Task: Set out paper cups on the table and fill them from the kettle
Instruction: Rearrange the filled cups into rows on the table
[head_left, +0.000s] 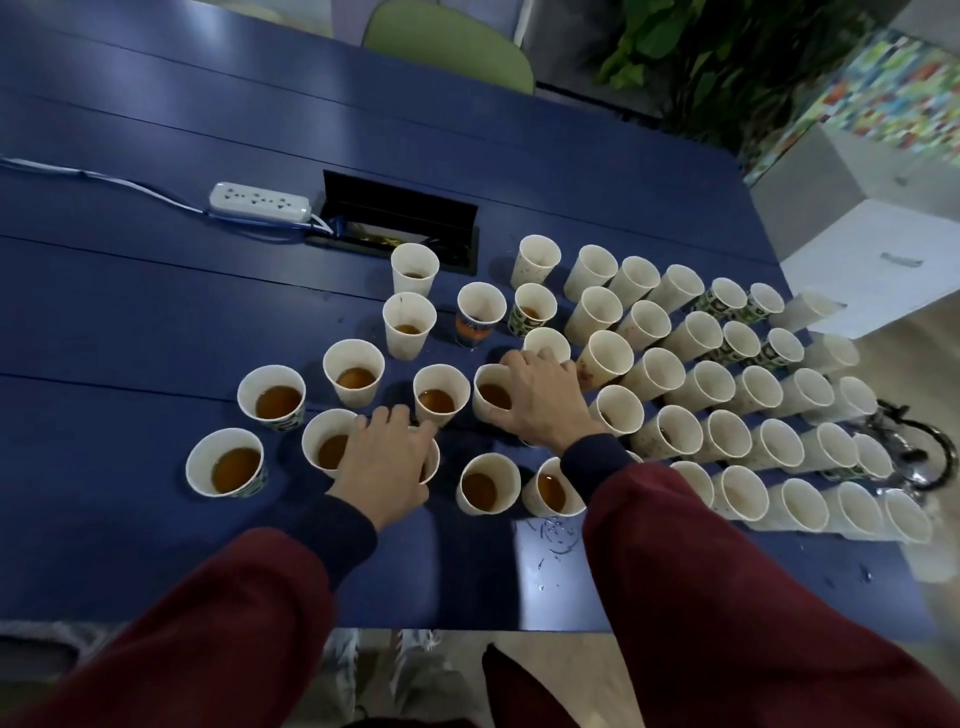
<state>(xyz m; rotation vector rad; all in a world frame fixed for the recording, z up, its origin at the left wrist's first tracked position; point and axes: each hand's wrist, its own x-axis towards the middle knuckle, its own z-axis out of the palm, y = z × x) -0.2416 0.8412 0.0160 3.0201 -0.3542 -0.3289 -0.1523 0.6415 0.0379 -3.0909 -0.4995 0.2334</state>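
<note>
Left hand (384, 462), right hand (540, 400) — on cups (485, 397)

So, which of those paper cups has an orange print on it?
The orange-printed cup just beyond the right hand; no other shows orange, only plain white or green patterns.

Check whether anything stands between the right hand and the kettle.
Yes. Packed rows of empty cups fill the table between the right hand, gripping a filled cup, and the kettle at the right edge. A reach would likely go over them.
</note>
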